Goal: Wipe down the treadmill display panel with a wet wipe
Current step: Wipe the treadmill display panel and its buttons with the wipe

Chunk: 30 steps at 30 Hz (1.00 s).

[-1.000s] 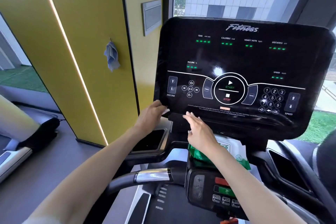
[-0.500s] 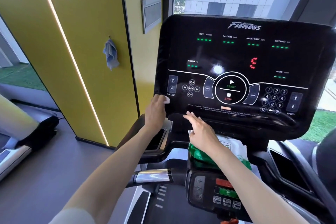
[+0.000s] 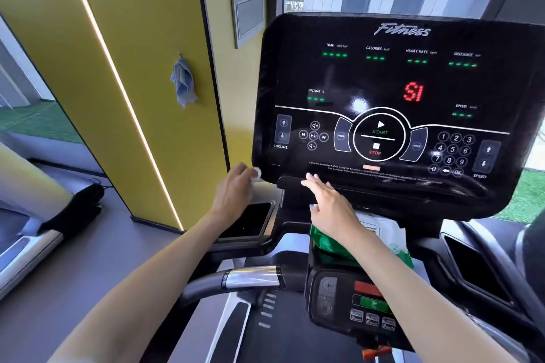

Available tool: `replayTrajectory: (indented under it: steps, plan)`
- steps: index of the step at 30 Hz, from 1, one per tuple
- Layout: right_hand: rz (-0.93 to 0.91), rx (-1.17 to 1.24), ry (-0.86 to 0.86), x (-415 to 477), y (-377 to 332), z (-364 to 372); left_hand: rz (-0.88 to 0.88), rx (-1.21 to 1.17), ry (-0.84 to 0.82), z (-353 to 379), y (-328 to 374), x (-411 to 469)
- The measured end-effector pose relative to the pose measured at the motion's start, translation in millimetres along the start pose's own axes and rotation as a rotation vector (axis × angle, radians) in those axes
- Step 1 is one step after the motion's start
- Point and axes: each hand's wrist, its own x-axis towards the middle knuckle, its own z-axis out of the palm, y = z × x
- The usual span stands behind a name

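Observation:
The black treadmill display panel (image 3: 383, 82) fills the upper right, lit with green dashes and a red "S1". My left hand (image 3: 236, 188) is at the panel's lower left corner, fingers closed on a small white wet wipe (image 3: 257, 173) that touches the panel's edge. My right hand (image 3: 330, 206) is spread flat with fingers apart, resting against the ledge under the panel's bottom edge, holding nothing. Below my right wrist lies a green and white wet wipe pack (image 3: 380, 242), partly hidden by the arm.
A lower control console (image 3: 351, 300) with red and green buttons sits beneath the pack. A curved handlebar (image 3: 241, 280) runs left of it. Black cup trays (image 3: 250, 219) flank the console. A yellow wall with a hanging blue cloth (image 3: 182, 82) stands to the left.
My left hand with the wipe rose along the panel's left edge, then came back down to the lower left corner. The red display reading appeared and now shows "S1". My right hand stayed put.

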Motion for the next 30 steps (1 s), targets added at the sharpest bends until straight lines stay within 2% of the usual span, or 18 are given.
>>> replayTrajectory:
  steps: [3,7,15,18,22,25,26,29,30]
  plan:
    - [0.012,0.001,0.009,-0.1,0.6,-0.9,-0.001,-0.073,0.113,-8.0,29.8,24.1]
    - [0.02,0.017,0.0,0.7,1.9,-1.6,0.091,-0.077,0.031,8.3,48.8,37.9]
    - [0.011,0.052,0.019,-0.8,5.1,-0.7,0.399,0.321,-0.066,-1.6,40.1,34.9]
    - [-0.007,0.065,0.026,0.0,6.5,1.9,0.455,0.457,-0.073,-6.6,28.6,36.1]
    - [-0.018,0.057,0.026,-0.2,6.8,2.7,0.417,0.628,-0.129,-13.7,25.2,34.0]
    - [-0.027,0.048,0.028,0.3,6.9,3.8,0.136,0.637,-0.21,-17.2,30.6,25.3]
    - [-0.027,0.045,0.027,0.3,7.1,4.5,0.111,0.593,-0.186,-18.9,31.8,23.7]
    - [-0.024,0.04,0.029,0.6,7.1,5.1,0.215,0.474,-0.031,-20.1,33.5,28.0]
    - [-0.02,0.038,0.031,0.8,7.1,5.1,0.202,0.397,0.008,-18.6,35.8,31.5]
